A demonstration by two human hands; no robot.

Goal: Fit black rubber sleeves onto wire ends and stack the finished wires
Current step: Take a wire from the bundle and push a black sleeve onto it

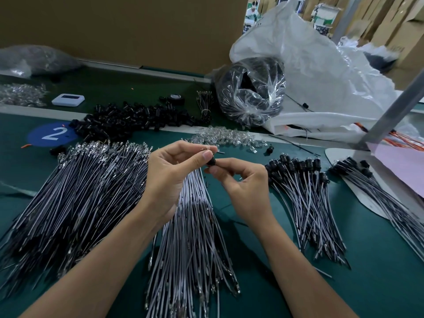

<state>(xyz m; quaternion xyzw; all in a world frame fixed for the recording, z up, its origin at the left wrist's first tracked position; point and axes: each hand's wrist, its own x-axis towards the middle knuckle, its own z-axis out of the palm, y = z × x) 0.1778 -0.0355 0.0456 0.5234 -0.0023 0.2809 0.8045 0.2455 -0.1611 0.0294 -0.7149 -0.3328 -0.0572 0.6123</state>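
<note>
Head view: left grip (167, 177) tight on thin wire (205, 148), right grip (243, 187) on black sleeve (212, 162)

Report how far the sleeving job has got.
Done: a sleeved stack and a second stack on the right. In hand: left hand pinches a wire end; right hand holds a black sleeve at it. Left: the big bare-wire pile, centre bundle, loose sleeve heap.

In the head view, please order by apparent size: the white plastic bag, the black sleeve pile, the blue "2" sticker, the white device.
1. white plastic bag
2. black sleeve pile
3. blue "2" sticker
4. white device
The device lies farther back, so last place is less sure.
</note>
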